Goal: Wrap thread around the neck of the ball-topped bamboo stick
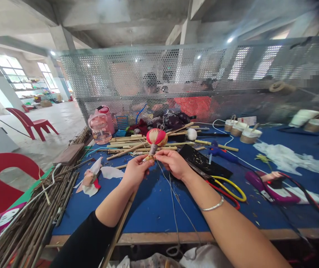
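Note:
My left hand is closed round a wooden stick that slants down to the bottom edge. On the stick's upper end sits a padded red and cream fabric ball, with grey string wound round its neck. Just below that neck, my right hand pinches the grey string, its thumb and forefinger close to my left fingertips. From there the string hangs in loose strands over the table's front edge. My fingers partly hide the spot where the string meets the stick.
Red and yellow handled scissors lie right on the blue table, near a blue glue gun. Cut sticks, a white yarn ball and a pink bottle stand behind. Brown twigs pile left; a perforated screen closes the back.

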